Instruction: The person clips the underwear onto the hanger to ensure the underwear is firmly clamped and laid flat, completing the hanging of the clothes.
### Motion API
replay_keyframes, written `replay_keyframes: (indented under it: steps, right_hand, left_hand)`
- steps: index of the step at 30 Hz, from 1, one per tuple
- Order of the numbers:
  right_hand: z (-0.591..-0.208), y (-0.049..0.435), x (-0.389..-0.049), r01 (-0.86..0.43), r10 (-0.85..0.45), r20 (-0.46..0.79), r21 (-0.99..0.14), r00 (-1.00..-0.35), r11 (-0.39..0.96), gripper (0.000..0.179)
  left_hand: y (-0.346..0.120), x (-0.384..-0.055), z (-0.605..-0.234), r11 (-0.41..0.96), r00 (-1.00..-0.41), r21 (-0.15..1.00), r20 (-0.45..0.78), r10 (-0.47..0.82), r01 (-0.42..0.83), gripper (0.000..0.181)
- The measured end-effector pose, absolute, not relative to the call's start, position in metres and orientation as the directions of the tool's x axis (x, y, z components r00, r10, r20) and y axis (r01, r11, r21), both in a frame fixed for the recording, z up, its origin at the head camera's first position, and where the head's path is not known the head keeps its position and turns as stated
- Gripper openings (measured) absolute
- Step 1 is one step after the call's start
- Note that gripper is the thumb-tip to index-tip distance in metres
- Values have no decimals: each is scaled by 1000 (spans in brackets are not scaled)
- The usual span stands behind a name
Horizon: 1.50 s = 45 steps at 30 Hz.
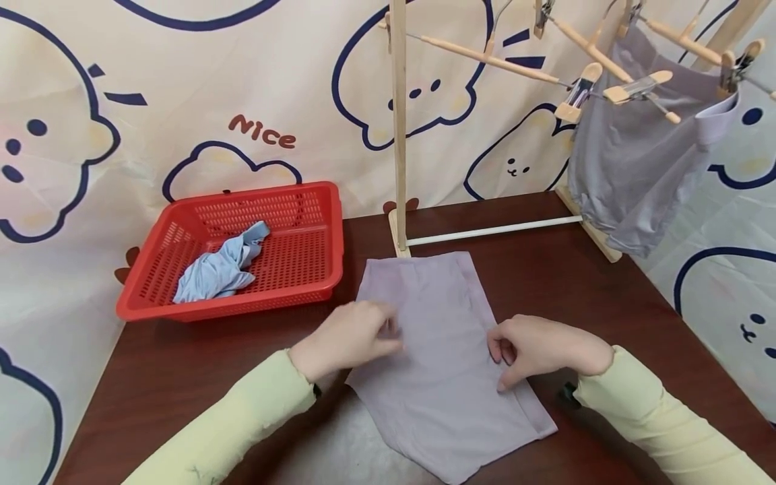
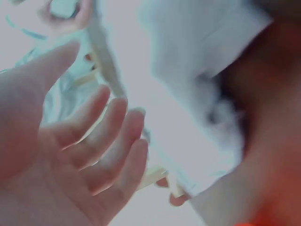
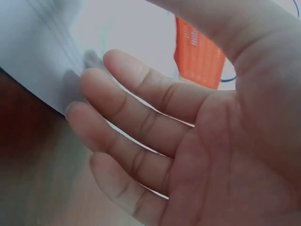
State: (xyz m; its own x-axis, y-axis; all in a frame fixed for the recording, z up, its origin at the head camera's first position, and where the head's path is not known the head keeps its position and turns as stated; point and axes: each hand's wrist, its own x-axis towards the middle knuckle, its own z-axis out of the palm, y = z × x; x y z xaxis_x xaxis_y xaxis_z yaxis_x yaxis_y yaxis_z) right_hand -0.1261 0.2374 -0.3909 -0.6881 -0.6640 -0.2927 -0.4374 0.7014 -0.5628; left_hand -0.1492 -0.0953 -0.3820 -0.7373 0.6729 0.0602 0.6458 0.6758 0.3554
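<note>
A pair of lavender underpants lies spread fairly flat on the table, long side running away from me. Over its left edge is my left hand, fingers loosely bent; the left wrist view shows the palm and nothing held in it. My right hand is at the garment's right edge, fingertips on or just above the cloth; I cannot tell whether they touch. In the right wrist view its fingers are relaxed, with no cloth between them. Pale yellow sleeves cover both forearms.
A red plastic basket at the back left holds a crumpled light blue garment. Behind stands a wooden rack with clip hangers; a grey-purple garment hangs at the right. A white bar joins the rack's feet.
</note>
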Motion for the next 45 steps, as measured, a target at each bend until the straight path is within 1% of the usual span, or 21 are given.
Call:
replay_keyframes:
  steps: [1, 2, 5, 7, 10, 12, 15, 21, 24, 27, 33, 36, 41, 45]
  right_hand:
    - [-389, 238, -127, -434, -661, -286, -567, -694, 700, 37]
    - [-388, 238, -128, -431, -660, -278, -574, -698, 696, 37]
    - [-384, 238, -130, -416, -654, -268, -590, -707, 692, 39]
    - [-381, 238, -131, -405, -650, -268, -599, -711, 691, 40]
    - [-378, 239, -133, -414, -647, -252, -593, -719, 691, 38]
    - [-376, 240, -134, -429, -644, -228, -580, -730, 692, 37]
    - [-371, 242, -137, -456, -641, -188, -557, -744, 694, 35]
    - [-361, 245, -139, -474, -633, -155, -535, -759, 699, 41]
    - [-358, 246, -139, -473, -629, -149, -535, -763, 700, 42]
    - [-357, 246, -139, -469, -625, -142, -540, -768, 699, 43]
    - [-354, 248, -142, -455, -599, -118, -541, -792, 708, 39]
    - [-349, 247, -144, -454, -577, -88, -525, -812, 720, 35]
    - [-332, 248, -147, -449, -521, -5, -498, -854, 741, 33]
    - [-312, 248, -150, -449, -453, 117, -484, -884, 751, 32]
  left_hand:
    - [-93, -155, -376, 667, -741, 367, 100, 664, 648, 28]
    - [-90, -162, -370, 661, -746, 380, 140, 651, 647, 30]
    - [-83, -181, -350, 636, -764, 432, 259, 591, 639, 49]
    - [-79, -194, -336, 617, -782, 484, 329, 529, 621, 62]
    - [-72, -211, -319, 584, -815, 569, 399, 420, 579, 77]
    - [-67, -222, -308, 563, -840, 624, 412, 352, 542, 85]
    - [-61, -237, -296, 536, -871, 686, 401, 286, 492, 93]
    - [-50, -260, -284, 525, -911, 745, 351, 216, 411, 100]
    - [-45, -270, -282, 511, -920, 766, 340, 193, 390, 98]
    - [-42, -276, -280, 475, -929, 799, 322, 180, 369, 91]
    - [-35, -283, -288, 364, -919, 844, 370, 134, 393, 60]
    - [-34, -285, -291, 349, -912, 844, 395, 111, 408, 49]
    - [-37, -287, -292, 342, -909, 843, 399, 121, 415, 45]
    - [-40, -291, -291, 368, -910, 834, 393, 129, 412, 46]
